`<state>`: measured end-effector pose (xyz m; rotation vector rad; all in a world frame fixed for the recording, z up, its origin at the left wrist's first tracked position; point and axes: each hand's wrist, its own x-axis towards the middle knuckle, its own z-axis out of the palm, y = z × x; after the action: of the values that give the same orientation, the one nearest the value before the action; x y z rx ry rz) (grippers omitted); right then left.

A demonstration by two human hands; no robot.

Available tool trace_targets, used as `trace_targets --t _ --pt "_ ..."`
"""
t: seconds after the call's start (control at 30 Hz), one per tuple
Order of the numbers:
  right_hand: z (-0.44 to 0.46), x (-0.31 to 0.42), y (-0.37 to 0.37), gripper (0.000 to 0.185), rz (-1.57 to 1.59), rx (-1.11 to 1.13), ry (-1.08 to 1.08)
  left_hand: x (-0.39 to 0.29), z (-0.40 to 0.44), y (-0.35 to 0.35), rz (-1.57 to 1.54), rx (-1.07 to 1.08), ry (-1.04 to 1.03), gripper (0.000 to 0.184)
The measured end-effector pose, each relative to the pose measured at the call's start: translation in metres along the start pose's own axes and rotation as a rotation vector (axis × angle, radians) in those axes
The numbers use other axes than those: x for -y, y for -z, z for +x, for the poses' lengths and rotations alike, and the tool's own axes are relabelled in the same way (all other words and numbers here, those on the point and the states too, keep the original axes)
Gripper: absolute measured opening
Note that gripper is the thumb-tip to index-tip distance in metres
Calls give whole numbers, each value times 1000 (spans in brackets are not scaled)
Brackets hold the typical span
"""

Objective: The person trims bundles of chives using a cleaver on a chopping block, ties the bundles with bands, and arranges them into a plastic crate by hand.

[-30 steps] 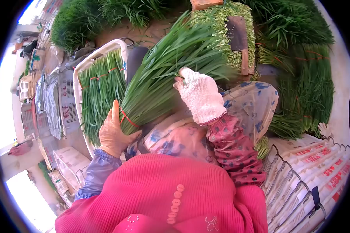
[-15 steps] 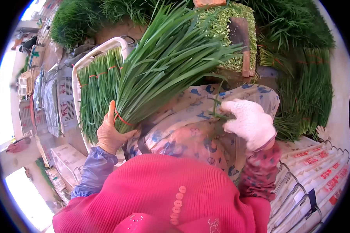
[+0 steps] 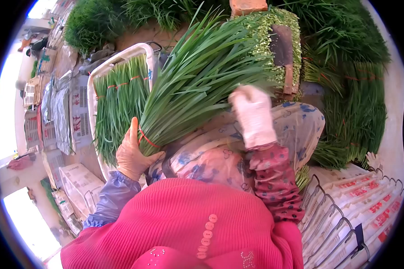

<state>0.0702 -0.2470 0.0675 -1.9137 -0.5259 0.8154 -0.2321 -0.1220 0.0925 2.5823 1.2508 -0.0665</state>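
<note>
Left hand (image 3: 133, 155) — gripping green bundle (image 3: 195, 87) near red band (image 3: 149, 141) | right hand (image 3: 252, 110) — blurred at bundle's edge, grip unclear | likely best: steady base, light touch

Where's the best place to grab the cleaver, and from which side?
Take the cleaver by its wooden handle, probably coming from your own side with the right hand: the handle points toward you, the broad blade away. Leaf tips of the bunch crowd its left.
</note>
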Motion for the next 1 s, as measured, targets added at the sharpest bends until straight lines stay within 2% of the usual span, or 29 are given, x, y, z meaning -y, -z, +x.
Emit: trace_targets --t 0.03,0.1,0.13,0.17,0.23,0.3,0.33,0.37,0.43,0.47,0.57,0.63,0.7,0.73,0.77,0.83,0.87,0.9,0.93,0.97,1.0 --pt "1 -1 5 19 320 -114 -144 1 -1 1 -8 -16 -32 131" --pt "0 -4 24 11 576 -150 -199 1 -2 1 14 -13 -21 131" --pt "-7 -4 38 9 528 -1 -153 0 -1 0 31 -16 -16 131" --pt "-16 5 40 9 526 6 -156 -1 -2 0 31 -15 -9 131" --pt "-31 25 37 7 313 284 -41 -6 -2 1 38 -4 5 130" --pt "-34 20 27 14 277 343 21 -11 -1 2 51 11 25 130" --pt "-35 24 21 20 435 334 -150 -12 -2 3 68 23 43 129" --pt "-33 28 15 20 437 344 -148 -13 -2 2 73 20 52 129" --pt "-25 37 2 25 464 261 -283 -13 -2 3 84 21 39 129" --pt "-18 30 -9 28 429 302 -263 -14 -2 4 72 32 45 129" --pt "-11 20 -29 28 566 312 -388 -20 -1 7 97 41 70 128" --pt "-21 27 -24 14 594 258 -406 -21 0 8 106 37 90 126" --pt "-30 19 -13 9 695 417 -257 -21 -1 9 45 28 56 124" --pt "-36 18 -13 7 421 411 90 -20 -3 10 51 22 67 124" --pt "-45 26 -13 8 558 505 194 -21 -3 10 67 14 72 124" --pt "-52 47 -26 18 611 612 385 -26 2 7 91 1 57 125" --pt "-52 57 -25 26 577 804 252 -19 3 3 110 -15 9 119" --pt "-57 55 -49 28 814 818 78 -13 4 -1 130 -33 -39 114" --pt "-60 61 -72 27 1140 925 -309 -6 5 -5 150 -51 -86 109" --pt "-58 57 -87 23 1204 940 -527 -1 5 -3 127 -68 -94 103" --pt "-58 56 -93 23 1265 1004 -645 4 3 1 30 -16 -60 91"
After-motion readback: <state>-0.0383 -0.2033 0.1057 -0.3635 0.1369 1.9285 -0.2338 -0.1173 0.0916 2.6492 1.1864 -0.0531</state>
